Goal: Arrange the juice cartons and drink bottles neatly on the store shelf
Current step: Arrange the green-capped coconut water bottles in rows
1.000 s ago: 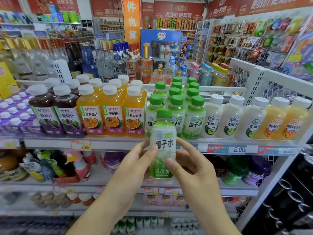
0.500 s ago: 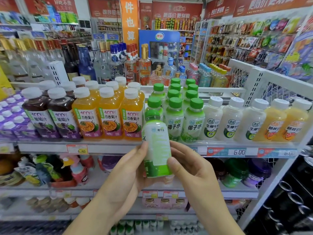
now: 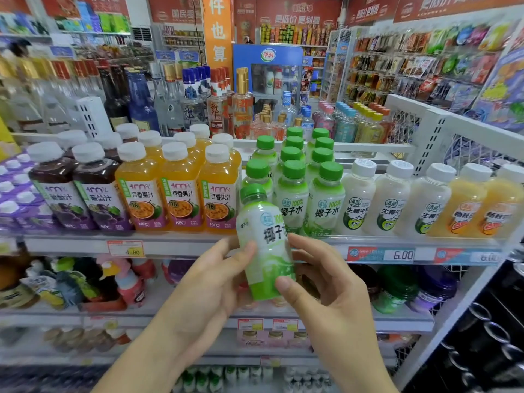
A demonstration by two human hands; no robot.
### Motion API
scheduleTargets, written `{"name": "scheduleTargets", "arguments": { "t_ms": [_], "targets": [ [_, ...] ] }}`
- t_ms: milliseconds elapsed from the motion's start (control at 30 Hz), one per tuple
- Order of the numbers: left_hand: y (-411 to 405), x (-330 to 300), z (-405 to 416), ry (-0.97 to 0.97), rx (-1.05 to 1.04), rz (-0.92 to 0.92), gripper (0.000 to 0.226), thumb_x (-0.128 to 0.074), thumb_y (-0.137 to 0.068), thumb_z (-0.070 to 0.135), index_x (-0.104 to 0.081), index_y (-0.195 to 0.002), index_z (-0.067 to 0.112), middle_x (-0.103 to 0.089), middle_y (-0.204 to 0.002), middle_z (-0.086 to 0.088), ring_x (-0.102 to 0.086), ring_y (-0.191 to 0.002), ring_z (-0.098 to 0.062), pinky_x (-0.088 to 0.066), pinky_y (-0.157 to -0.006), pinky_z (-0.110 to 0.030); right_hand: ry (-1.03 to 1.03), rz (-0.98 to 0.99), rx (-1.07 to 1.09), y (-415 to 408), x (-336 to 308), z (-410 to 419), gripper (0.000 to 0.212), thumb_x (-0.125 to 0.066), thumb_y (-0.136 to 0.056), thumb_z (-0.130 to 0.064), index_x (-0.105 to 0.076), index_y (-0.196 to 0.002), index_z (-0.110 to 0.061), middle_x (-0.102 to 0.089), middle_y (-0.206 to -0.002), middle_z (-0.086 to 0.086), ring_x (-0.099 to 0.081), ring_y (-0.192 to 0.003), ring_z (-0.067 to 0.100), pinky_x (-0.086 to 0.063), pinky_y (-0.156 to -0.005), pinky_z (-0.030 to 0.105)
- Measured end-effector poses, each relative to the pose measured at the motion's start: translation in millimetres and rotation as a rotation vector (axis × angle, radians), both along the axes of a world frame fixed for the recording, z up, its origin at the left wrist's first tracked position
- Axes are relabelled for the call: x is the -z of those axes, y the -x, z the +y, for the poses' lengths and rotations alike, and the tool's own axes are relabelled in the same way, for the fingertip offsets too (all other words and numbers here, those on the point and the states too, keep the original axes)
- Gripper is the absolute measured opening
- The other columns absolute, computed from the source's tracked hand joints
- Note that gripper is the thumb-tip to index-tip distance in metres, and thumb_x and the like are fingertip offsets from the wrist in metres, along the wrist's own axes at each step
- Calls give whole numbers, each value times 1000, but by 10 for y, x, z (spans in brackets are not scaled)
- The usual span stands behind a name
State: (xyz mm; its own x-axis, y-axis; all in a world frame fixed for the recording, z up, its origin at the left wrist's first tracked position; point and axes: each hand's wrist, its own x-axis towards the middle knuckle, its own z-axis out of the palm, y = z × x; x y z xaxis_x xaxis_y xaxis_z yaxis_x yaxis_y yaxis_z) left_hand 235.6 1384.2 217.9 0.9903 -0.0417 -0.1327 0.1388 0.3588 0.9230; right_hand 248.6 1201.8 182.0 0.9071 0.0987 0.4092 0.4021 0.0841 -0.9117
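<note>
Tilted now toward eleven o'clock, the coconut-water bottle (image 3: pixel 265 245) is gripped by both left hand (image 3: pixel 209 282) and right hand (image 3: pixel 320 287); it could topple neighbouring green-capped bottles (image 3: pixel 292 194) when reinserted.

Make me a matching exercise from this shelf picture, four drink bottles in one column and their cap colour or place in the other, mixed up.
Column one:
1. coconut water bottle in hands
2. passion fruit juice
3. grape juice
4. coconut milk

Column two:
A. dark, left end of the row
B. orange, white cap
C. green cap, off the shelf
D. whitish, right of the green caps

Pairs: 1-C, 2-B, 3-A, 4-D
</note>
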Motion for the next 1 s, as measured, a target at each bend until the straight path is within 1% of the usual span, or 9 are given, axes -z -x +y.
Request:
{"name": "scheduleTargets", "arguments": {
  "t_ms": [100, 167, 267, 400, 567, 700, 833, 900, 1000],
  "targets": [
    [-13, -23, -15, -48, -2, 9, 43, -73, -96, 43, -72, -131, 18, -73, -129, -19, -60, -126, -52, -34, -114, -77, -26, 3, -14, 18, -15, -6, 37, -71, -91, -13, -77, -127, -22, -71, -135, 2, -68, -126, 22, -57, -99, 30],
    [-26, -40, -35, -55, -20, 40, 46, -66, -96, 46, -74, -126, 12, -75, -123, -20, -68, -118, -48, -43, -110, -72, -46, 36, -42, 19, -29, -43, 37, -66, -94, -10, -76, -129, -18, -74, -132, 5, -69, -124, 23, -58, -98, 30],
    [-45, -66, -89, -75, -40, 72, 54, -60, -92, 55, -81, -112, 9, -78, -113, -23, -77, -99, -38, -61, -95, -57, -92, 100, -64, -16, -79, -78, 38, -66, -93, -11, -75, -130, -18, -77, -122, 10, -74, -111, 25, -59, -87, 30],
    [-35, -134, -145, -34, -6, 118, 52, -58, -93, 60, -84, -103, 17, -79, -107, -22, -78, -88, -31, -67, -79, -45, 16, 85, -73, -84, -199, -71, 34, -66, -96, -19, -75, -128, -26, -74, -126, 6, -73, -103, 20, -55, -77, 21],
    [-45, -165, -122, -30, 34, 160, 50, -59, -93, 60, -85, -103, 18, -79, -109, -20, -77, -88, -28, -65, -82, -48, 54, 115, -74, -121, -217, -90, 31, -67, -96, -26, -77, -125, -26, -73, -124, 6, -74, -99, 20, -57, -76, 24],
    [-54, -181, -102, -118, 47, 148, 50, -62, -89, 60, -85, -105, 19, -79, -108, -20, -76, -87, -29, -66, -74, -44, 69, 150, -70, -189, -232, -129, 31, -68, -94, -31, -76, -123, -27, -77, -118, 4, -74, -104, 23, -59, -83, 32],
    [-78, -220, 22, -264, 126, 35, 40, -65, -92, 49, -81, -116, 21, -80, -114, -13, -76, -106, -35, -62, -93, -53, 70, 137, -11, -314, -435, -196, 37, -65, -90, -36, -71, -126, -29, -76, -123, -8, -73, -109, 15, -57, -85, 32],
    [-88, -297, 99, -354, 155, -59, 34, -74, -88, 42, -78, -120, 32, -79, -119, 0, -77, -108, -25, -63, -91, -43, 94, 104, -34, -397, -609, -243, 36, -65, -95, -39, -69, -131, -33, -76, -122, -9, -73, -106, 12, -56, -81, 30],
    [-138, -407, 204, -476, 211, -199, 44, -83, -83, 31, -73, -125, 41, -76, -126, 14, -75, -112, -14, -62, -91, -28, 179, -13, -107, -524, -896, -288, 32, -67, -99, -35, -71, -131, -38, -74, -107, -10, -68, -93, 9, -53, -77, 25]
  ]
}}
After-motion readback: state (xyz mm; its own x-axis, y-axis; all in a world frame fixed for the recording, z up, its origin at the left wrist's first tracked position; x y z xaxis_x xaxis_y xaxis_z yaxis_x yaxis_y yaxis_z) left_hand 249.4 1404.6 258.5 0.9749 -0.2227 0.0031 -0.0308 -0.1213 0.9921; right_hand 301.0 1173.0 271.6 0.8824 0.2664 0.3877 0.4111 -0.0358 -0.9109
